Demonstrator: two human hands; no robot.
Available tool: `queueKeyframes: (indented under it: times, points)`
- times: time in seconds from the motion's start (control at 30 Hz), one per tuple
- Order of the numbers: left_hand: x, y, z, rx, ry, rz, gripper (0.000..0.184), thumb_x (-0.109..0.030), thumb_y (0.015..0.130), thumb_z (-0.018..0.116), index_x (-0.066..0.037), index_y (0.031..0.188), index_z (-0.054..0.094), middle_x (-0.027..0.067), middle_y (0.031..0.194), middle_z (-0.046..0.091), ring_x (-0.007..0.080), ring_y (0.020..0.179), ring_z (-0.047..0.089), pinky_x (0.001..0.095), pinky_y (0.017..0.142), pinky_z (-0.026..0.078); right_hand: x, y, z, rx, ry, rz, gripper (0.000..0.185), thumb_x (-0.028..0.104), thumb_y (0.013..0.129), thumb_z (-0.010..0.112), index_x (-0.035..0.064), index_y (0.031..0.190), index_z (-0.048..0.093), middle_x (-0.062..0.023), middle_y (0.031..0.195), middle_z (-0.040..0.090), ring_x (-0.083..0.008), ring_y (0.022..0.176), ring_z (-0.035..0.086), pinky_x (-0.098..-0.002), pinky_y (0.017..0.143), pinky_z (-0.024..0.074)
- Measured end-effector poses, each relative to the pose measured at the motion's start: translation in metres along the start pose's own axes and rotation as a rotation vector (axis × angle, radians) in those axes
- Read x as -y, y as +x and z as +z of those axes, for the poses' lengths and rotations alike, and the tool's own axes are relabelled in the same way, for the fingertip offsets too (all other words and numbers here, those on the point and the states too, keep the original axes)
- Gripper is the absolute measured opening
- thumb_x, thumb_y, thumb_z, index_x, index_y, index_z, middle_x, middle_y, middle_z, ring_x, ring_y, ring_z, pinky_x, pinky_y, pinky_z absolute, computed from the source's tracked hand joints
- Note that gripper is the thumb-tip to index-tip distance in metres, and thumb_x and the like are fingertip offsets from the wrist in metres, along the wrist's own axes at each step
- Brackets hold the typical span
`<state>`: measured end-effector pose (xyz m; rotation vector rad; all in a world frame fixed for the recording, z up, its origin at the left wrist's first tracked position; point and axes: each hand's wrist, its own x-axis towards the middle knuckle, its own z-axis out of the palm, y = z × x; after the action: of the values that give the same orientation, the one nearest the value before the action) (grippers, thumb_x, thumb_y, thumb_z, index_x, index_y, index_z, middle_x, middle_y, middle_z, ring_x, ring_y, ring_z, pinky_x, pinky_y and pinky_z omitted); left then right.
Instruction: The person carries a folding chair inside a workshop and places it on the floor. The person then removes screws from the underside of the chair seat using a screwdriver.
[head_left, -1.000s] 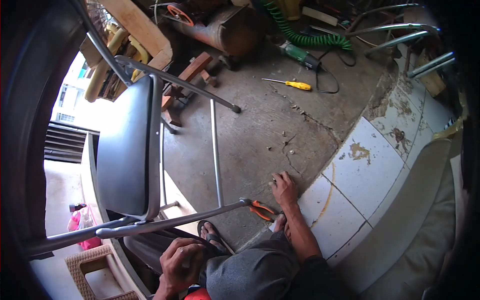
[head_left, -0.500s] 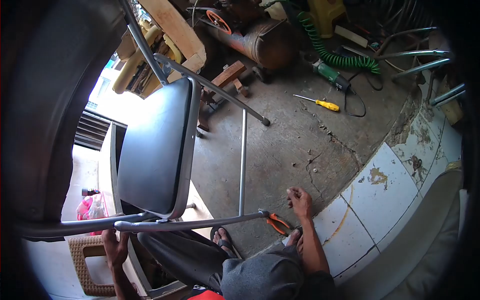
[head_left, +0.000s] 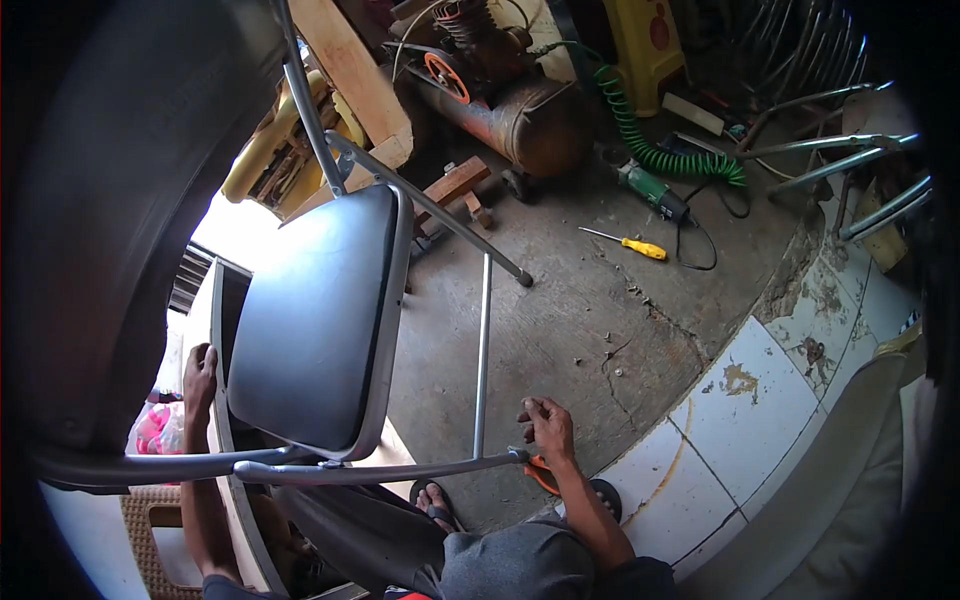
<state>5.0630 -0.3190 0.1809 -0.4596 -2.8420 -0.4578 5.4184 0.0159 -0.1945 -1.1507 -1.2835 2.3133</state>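
Observation:
A folding chair with a black padded seat [head_left: 315, 320] and grey tubular frame lies tipped in front of me. Its large dark backrest [head_left: 90, 230] fills the left side. My left hand [head_left: 200, 372] reaches up behind the lower frame tube, beside a pale board edge [head_left: 216, 300]; its fingers look loosely bent, with nothing visible in them. Near the end of the chair leg [head_left: 400, 470], my right hand [head_left: 550, 430] is raised with fingers curled together; whatever they may hold is too small to make out. Orange-handled pliers [head_left: 541, 474] lie partly hidden behind my right wrist.
A yellow-handled screwdriver [head_left: 640, 247] and a green power tool [head_left: 652, 192] lie on the concrete floor [head_left: 560, 330]. Behind them stands a rusty air compressor [head_left: 540, 125] with a coiled green hose [head_left: 640, 145]. White tiles [head_left: 740, 410] border the right; metal tubes [head_left: 850, 165] stick out there.
My left hand has left the underside of the frame tube and moved up beside the board. My right hand has shifted left, closer to the chair leg's end. The view has tilted slightly.

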Motion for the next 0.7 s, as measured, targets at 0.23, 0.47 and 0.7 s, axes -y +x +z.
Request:
queueKeyframes:
  times: [0.23,0.47,0.7]
  points:
    - [-0.051,0.010,0.040,0.403,-0.460,-0.310,0.075,-0.061,0.102,0.038,0.000,0.146,0.046,0.0153,0.140,0.056,0.0244,0.124,0.053,0.0361,0.108,0.039,0.022,0.008,0.037,0.048,0.120,0.014,0.021,0.022,0.098,0.063,0.0034,0.108,0.063,-0.0077,0.086,0.071,-0.0135,0.061,0.066,-0.0274,0.054,0.0542]
    - [-0.051,0.008,0.039,0.406,-0.443,-0.322,0.082,-0.068,0.098,0.041,-0.001,0.145,0.049,0.0153,0.137,0.058,0.0243,0.121,0.055,0.0351,0.105,0.041,0.045,0.040,0.086,0.078,0.633,0.179,0.033,0.039,0.103,0.053,0.0059,0.107,0.057,-0.0090,0.088,0.064,-0.0221,0.072,0.069,-0.0363,0.059,0.0591]
    - [-0.042,0.015,0.040,0.389,-0.438,-0.293,0.078,-0.065,0.099,0.040,-0.001,0.143,0.050,0.0158,0.135,0.059,0.0242,0.119,0.058,0.0349,0.102,0.044,0.060,0.035,0.100,0.019,0.810,0.325,0.039,0.051,0.093,0.065,0.0122,0.097,0.059,-0.0058,0.085,0.063,-0.0251,0.070,0.067,-0.0332,0.055,0.0520]
